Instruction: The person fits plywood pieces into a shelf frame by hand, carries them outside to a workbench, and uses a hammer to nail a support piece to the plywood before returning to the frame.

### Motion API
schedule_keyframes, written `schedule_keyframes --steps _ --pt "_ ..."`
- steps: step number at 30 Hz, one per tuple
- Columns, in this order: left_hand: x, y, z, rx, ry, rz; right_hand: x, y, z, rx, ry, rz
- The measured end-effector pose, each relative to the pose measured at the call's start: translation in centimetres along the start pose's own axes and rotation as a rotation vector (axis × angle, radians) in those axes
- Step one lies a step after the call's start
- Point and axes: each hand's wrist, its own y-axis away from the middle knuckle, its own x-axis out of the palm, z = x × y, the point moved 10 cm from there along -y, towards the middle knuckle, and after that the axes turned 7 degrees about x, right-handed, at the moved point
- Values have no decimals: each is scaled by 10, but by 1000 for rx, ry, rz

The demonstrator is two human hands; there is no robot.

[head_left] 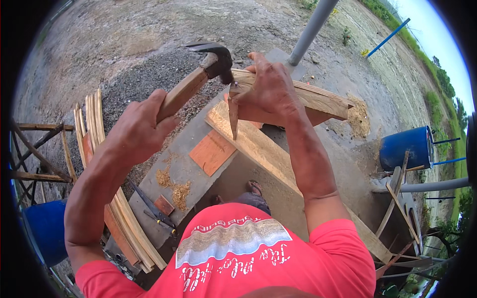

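My left hand [141,126] grips the wooden handle of a claw hammer [211,62]. Its dark steel head sits right against the end of a curved wooden piece [318,99]. My right hand [268,87] is closed over that curved piece near its left end. A thin pointed sliver of wood [233,116] hangs down from under the right hand. Beneath both hands lies a long pale plank [263,149] running diagonally to the lower right.
A stack of thin curved wooden strips [92,124] lies at the left on a concrete ledge [174,164] with sawdust, an orange board [212,151] and pincers [154,211]. A blue barrel [405,146] stands at right. A grey post [310,32] rises behind.
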Motion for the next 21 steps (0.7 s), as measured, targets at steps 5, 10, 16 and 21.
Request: schedule_keyframes --steps 5,10,16,21 --pt "-78 11 -34 98 597 -484 -5 -1 -18 24 -10 -1" --pt "-50 3 -23 10 450 -371 -5 1 -13 5 -16 -13" --pt "-21 -5 -33 167 -8 3 -1 2 -6 53 -7 47" --pt "-92 6 -60 256 480 -581 -5 -1 -26 61 -10 -22"
